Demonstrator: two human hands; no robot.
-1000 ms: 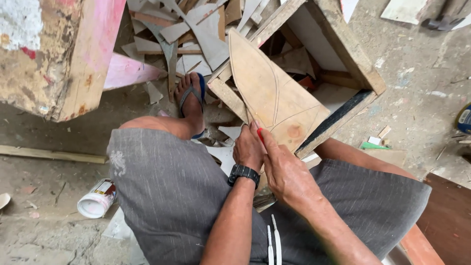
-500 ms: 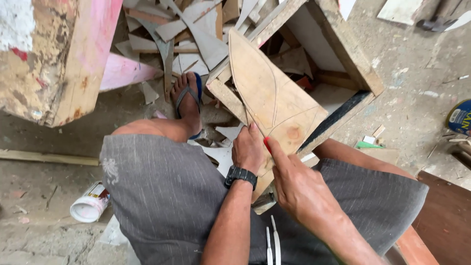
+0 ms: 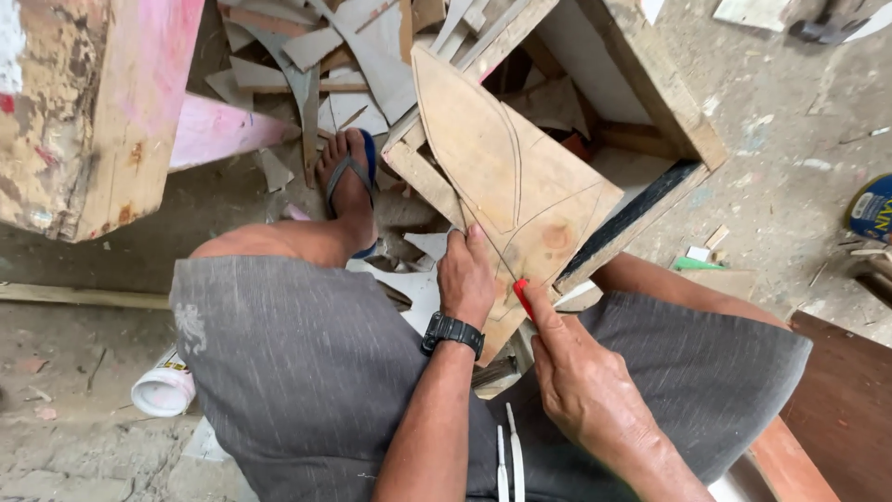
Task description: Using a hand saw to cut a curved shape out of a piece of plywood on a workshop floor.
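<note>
A plywood piece (image 3: 516,191) with curved pencil lines leans on a wooden crate (image 3: 650,102), over the knees. The left hand (image 3: 467,276) grips its lower edge. The right hand (image 3: 581,381) pinches a red cutter (image 3: 523,297) against it. Scraps (image 3: 316,56) litter the floor beyond.

plywood panel (image 3: 520,186) leans on wooden frame (image 3: 650,102), offcuts (image 3: 344,56) behind it.
</note>
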